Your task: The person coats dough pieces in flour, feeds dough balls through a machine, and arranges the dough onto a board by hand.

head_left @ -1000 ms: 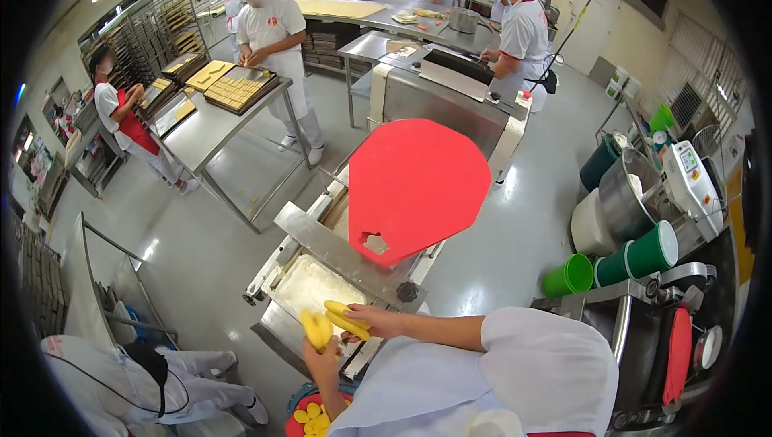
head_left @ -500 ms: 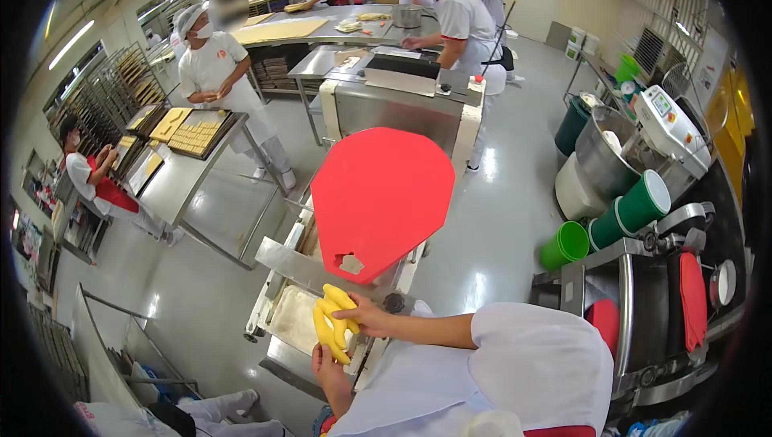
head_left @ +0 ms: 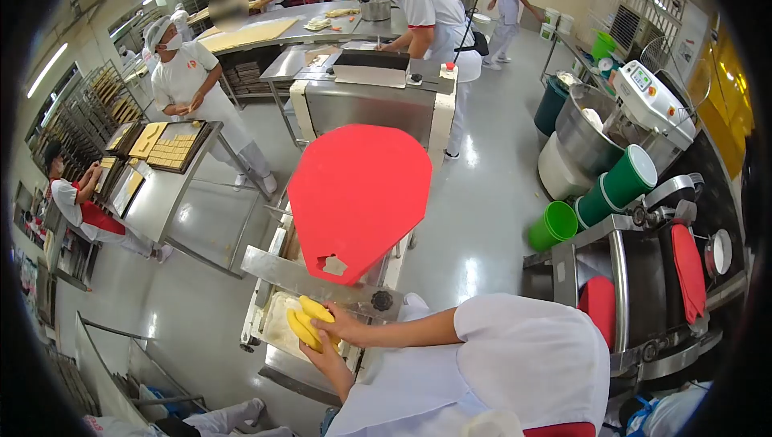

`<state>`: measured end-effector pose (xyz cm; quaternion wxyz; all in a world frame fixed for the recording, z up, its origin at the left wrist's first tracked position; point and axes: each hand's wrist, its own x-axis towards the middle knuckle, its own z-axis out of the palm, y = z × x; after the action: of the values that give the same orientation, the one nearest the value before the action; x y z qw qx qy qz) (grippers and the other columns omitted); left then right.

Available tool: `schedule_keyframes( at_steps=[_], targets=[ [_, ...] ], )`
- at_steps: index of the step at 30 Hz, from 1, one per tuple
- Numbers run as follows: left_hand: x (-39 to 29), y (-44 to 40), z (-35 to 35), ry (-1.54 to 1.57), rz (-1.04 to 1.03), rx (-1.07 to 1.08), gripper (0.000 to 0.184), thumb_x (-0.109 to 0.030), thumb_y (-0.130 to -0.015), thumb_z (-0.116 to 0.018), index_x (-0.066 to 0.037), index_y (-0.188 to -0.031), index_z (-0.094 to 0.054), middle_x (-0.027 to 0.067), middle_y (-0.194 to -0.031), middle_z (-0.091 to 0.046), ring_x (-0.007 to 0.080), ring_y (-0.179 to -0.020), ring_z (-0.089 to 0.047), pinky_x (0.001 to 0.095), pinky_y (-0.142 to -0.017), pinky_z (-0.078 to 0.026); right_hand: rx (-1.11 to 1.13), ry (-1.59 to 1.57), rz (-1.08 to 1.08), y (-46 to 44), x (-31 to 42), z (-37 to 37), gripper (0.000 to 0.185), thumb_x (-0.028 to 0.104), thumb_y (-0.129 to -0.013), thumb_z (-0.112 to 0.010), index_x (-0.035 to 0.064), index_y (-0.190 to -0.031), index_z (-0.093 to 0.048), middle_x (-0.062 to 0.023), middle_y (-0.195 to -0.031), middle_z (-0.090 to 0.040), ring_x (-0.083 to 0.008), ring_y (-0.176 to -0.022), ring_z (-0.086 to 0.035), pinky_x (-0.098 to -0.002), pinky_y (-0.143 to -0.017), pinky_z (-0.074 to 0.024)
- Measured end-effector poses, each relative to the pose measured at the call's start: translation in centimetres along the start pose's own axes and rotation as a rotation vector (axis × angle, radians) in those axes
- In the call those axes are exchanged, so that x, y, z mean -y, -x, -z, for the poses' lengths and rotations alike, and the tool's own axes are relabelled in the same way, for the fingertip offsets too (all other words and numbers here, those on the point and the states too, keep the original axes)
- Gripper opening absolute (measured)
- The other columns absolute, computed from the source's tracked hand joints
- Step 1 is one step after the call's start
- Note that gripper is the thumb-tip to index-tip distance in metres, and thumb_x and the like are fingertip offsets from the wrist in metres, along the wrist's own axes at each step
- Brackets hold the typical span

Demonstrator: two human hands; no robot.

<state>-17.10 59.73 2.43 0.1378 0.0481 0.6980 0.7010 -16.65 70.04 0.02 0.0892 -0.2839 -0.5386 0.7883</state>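
Note:
Bananas [head_left: 301, 326] in a small bright yellow bunch are between my two hands, above the near end of a machine. My right hand [head_left: 344, 325] comes in from the right, its fingers closed over the upper side of the bunch. From below, my left hand [head_left: 328, 361] grips the lower end. Under the bunch lies a pale, floury-looking surface [head_left: 277, 320] in the machine's near end. A large red board [head_left: 358, 196] with a hole near its close edge lies on the machine just beyond my hands.
A dark round knob [head_left: 382, 300] sits right of my hands. At left, a steel table [head_left: 157, 216] bears trays of yellow pieces, with co-workers beside it. Another person [head_left: 438, 15] bends behind the machine. A mixer [head_left: 655, 103], green buckets [head_left: 553, 226] and a second machine [head_left: 623, 276] stand right.
My view has shifted, so the surroundings sit further left. Both hands still hold the bananas, which now lie closer together. A co-worker at the far back right has lowered an arm.

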Motion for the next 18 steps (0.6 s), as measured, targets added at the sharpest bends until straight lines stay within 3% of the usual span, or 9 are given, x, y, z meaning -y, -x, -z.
schedule_keyframes(
  at_steps=[1, 4, 7, 8, 11, 15, 16, 18],
  targets=[
    [1.4, -0.1, 0.3, -0.008, -0.031, 0.019, 0.054, -0.021, -0.101, -0.058, -0.001, -0.145, -0.034, 0.0171, -0.134, -0.049, 0.0277, -0.119, -0.054, 0.0369, -0.093, -0.05, 0.04, -0.158, -0.016, -0.5, -0.7, 0.0, 0.066, 0.041, -0.093, -0.071, 0.003, -0.139, -0.043, -0.011, -0.124, -0.057, -0.0194, -0.117, -0.053, -0.0334, -0.098, -0.0455],
    [1.6, 0.8, 0.6, 0.093, 0.065, 0.032, 0.053, -0.012, -0.098, -0.062, 0.0, -0.144, -0.036, 0.0142, -0.129, -0.052, 0.023, -0.106, -0.059, 0.0322, -0.08, -0.053, 0.077, -0.145, -0.105, -0.5, -1.2, 1.0, 0.063, 0.04, -0.093, -0.071, 0.0042, -0.137, -0.044, -0.0101, -0.12, -0.058, -0.0191, -0.113, -0.054, -0.0336, -0.09, -0.0494],
    [2.9, 0.8, 2.5, 0.151, 0.143, 0.091, 0.046, -0.011, -0.098, -0.06, 0.0, -0.14, -0.042, 0.011, -0.117, -0.057, 0.0162, -0.086, -0.06, 0.0277, -0.065, -0.052, 0.067, 0.019, 0.049, -2.4, -4.9, 0.9, 0.059, 0.038, -0.094, -0.07, 0.0054, -0.136, -0.045, -0.0091, -0.116, -0.058, -0.017, -0.101, -0.059, -0.0312, -0.076, -0.0526],
    [3.8, 0.5, 3.8, 0.153, 0.151, 0.121, 0.043, -0.012, -0.099, -0.059, 0.0, -0.138, -0.044, 0.0099, -0.112, -0.059, 0.0138, -0.078, -0.06, 0.0264, -0.061, -0.051, 0.108, -0.004, 0.001, -2.9, -5.7, 1.1, 0.057, 0.037, -0.095, -0.069, 0.0057, -0.136, -0.045, -0.0085, -0.115, -0.058, -0.0163, -0.096, -0.06, -0.0305, -0.073, -0.053],
    [4.7, 0.5, 7.3, -0.025, 0.101, 0.045, 0.041, -0.013, -0.1, -0.056, 0.0, -0.138, -0.048, 0.0079, -0.098, -0.061, 0.0114, -0.065, -0.053, 0.0258, -0.057, -0.048, 0.211, -0.108, -0.119, -2.8, -4.6, 1.9, 0.054, 0.036, -0.095, -0.068, 0.0064, -0.135, -0.047, -0.0065, -0.112, -0.059, -0.0145, -0.086, -0.062, -0.029, -0.066, -0.0541],
    [5.2, -0.1, 11.2, -0.201, -0.082, -0.104, 0.048, -0.015, -0.101, -0.055, -0.001, -0.146, -0.044, 0.006, -0.093, -0.062, 0.0103, -0.062, -0.052, 0.0248, -0.055, -0.047, 0.209, -0.197, -0.261, -1.0, 1.6, 3.4, 0.051, 0.039, -0.097, -0.065, 0.0075, -0.133, -0.049, -0.0026, -0.108, -0.059, -0.0134, -0.082, -0.062, -0.0293, -0.061, -0.0553],
    [2.5, -0.1, 11.0, -0.197, -0.053, -0.112, 0.051, -0.015, -0.101, -0.056, -0.002, -0.148, -0.042, 0.0054, -0.093, -0.062, 0.0099, -0.063, -0.052, 0.0245, -0.054, -0.046, 0.203, -0.177, -0.335, -0.9, 1.6, 3.3, 0.05, 0.04, -0.097, -0.064, 0.008, -0.133, -0.05, -0.0016, -0.107, -0.059, -0.0133, -0.082, -0.062, -0.0296, -0.059, -0.0555],
    [6.2, 2.1, 15.6, -0.032, 0.12, -0.22, 0.049, -0.015, -0.101, -0.055, -0.003, -0.148, -0.043, 0.0072, -0.102, -0.064, 0.0102, -0.064, -0.053, 0.0232, -0.056, -0.046, 0.454, -0.18, -0.266, -1.9, -4.6, 5.0, 0.04, 0.04, -0.098, -0.062, 0.0082, -0.122, -0.055, -0.0007, -0.094, -0.06, -0.013, -0.079, -0.062, -0.0315, -0.056, -0.0534]
  ],
)
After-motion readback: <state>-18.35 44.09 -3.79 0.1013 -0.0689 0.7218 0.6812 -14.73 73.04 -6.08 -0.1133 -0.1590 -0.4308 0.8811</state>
